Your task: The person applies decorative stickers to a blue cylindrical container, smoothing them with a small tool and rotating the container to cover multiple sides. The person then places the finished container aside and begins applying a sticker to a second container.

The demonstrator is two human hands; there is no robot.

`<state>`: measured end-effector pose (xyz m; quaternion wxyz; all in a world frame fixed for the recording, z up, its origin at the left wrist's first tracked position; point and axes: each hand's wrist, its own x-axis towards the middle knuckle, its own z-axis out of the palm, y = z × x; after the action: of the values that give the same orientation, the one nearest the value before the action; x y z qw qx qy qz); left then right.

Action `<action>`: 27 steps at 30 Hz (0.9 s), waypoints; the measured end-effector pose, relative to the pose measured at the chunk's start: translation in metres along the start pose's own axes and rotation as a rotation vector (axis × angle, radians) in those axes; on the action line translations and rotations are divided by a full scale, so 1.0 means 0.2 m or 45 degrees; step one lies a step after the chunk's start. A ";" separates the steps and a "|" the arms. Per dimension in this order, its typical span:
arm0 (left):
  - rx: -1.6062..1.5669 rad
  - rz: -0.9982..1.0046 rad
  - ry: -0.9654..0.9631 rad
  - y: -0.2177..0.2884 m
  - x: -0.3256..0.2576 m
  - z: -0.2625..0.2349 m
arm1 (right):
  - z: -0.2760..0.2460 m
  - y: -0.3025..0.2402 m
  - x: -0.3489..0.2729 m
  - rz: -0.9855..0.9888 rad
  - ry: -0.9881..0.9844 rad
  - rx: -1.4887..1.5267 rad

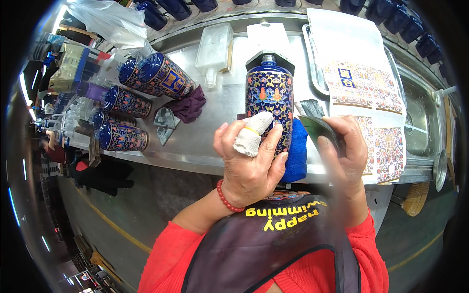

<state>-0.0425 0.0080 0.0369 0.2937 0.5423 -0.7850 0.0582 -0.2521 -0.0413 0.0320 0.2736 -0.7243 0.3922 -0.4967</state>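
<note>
A dark blue bottle with a colourful floral pattern lies in the middle of the metal worktop, its neck pointing away from me. My left hand rests on the bottle's near part with its fingers apart; one finger wears a white fabric cover held by a yellow band. Between the thumb and fingers of my right hand is a thin, dark green flat scraper, raised just right of the bottle and apart from it. A bright blue cloth sits beside and partly under the bottle.
Several patterned bottles stand or lean at the left near a purple cloth. Printed patterned sheets cover a metal tray at the right, before a sink. A clear bottle-shaped block lies farther back. Blue cups line the far edge.
</note>
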 end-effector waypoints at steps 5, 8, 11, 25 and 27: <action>0.006 -0.004 -0.007 0.00 0.01 -0.01 | 0.02 0.01 0.00 -0.040 0.066 0.005; -0.018 0.001 -0.006 0.01 0.01 -0.01 | 0.02 0.01 0.01 -0.033 0.053 0.020; -0.077 -0.008 0.014 -0.01 0.01 -0.01 | 0.01 0.00 0.02 0.006 0.021 0.079; -0.048 -0.009 0.168 -0.08 -0.02 0.02 | 0.14 -0.06 0.03 -0.359 -0.096 -0.144; -0.041 -0.021 0.161 -0.08 -0.02 0.02 | 0.14 -0.06 0.02 -0.353 -0.098 -0.161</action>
<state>-0.0283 0.0032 0.0276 0.3519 0.5393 -0.7612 0.0772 -0.2220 -0.0389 0.0334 0.1709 -0.8057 0.3084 -0.4760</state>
